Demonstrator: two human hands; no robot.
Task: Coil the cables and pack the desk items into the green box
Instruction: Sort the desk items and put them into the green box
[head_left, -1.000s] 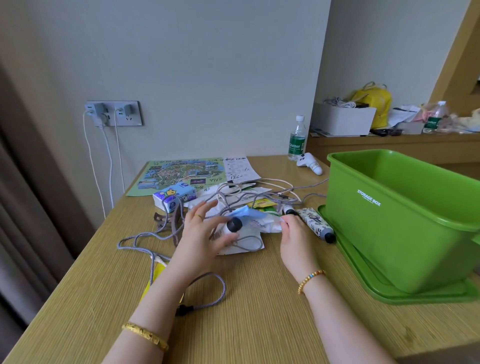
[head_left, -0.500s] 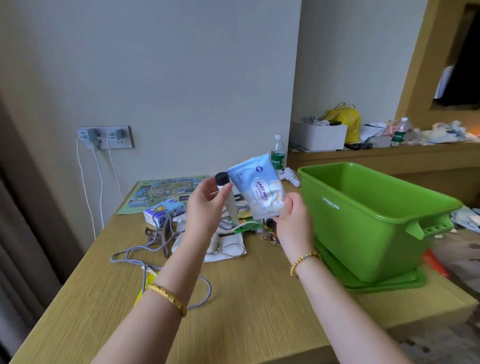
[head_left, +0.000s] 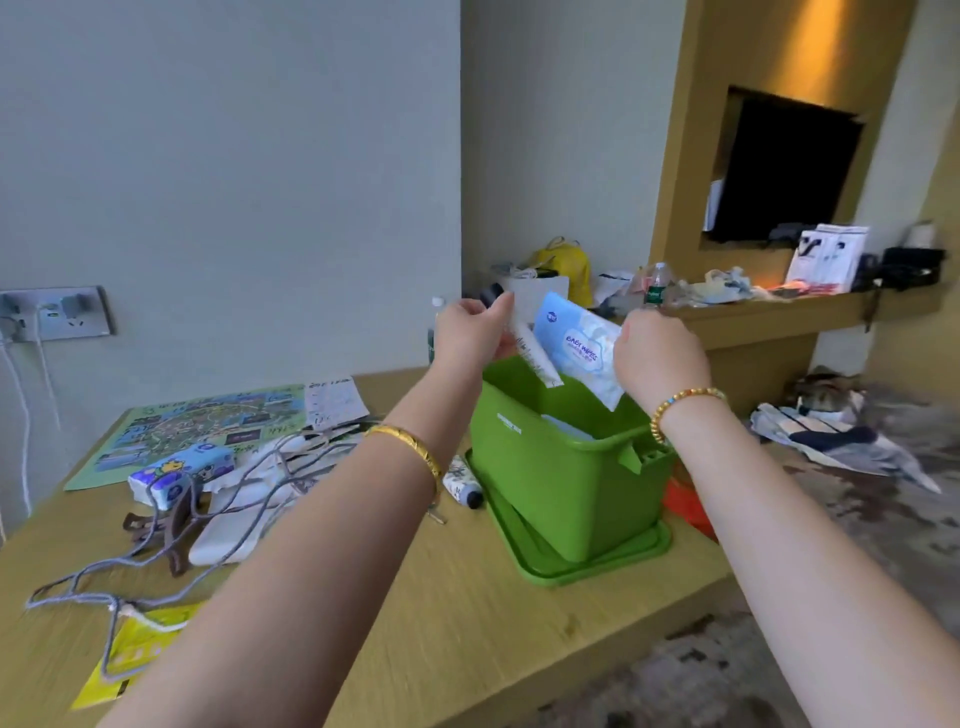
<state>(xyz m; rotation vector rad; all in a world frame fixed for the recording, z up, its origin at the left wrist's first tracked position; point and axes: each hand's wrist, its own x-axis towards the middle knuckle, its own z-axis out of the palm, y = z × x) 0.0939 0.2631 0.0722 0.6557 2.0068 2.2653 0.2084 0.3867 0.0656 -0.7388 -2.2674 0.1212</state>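
Observation:
The green box (head_left: 561, 467) stands on its green lid at the right end of the wooden desk. Above its opening my left hand (head_left: 470, 332) grips a white tube with a black cap (head_left: 535, 356), tilted down into the box. My right hand (head_left: 657, 353) pinches a blue baby wipes pack (head_left: 576, 345) beside the tube, its lower corner dipping toward the box. A grey braided cable (head_left: 171, 582) lies loose on the desk at the left, with white cables (head_left: 291, 452) tangled behind it.
On the desk lie a tissue pack (head_left: 179, 470), a white power bank (head_left: 223, 540), a brown clip (head_left: 156, 525), a map sheet (head_left: 208, 426), a yellow packet (head_left: 130, 654) and a patterned tube (head_left: 462, 480). Chargers (head_left: 57, 312) sit in the wall socket. A cluttered shelf (head_left: 753, 306) runs behind the box.
Both hands lifted the tube and wipes pack off the desk and carried them right, over the green box. The view swung right.

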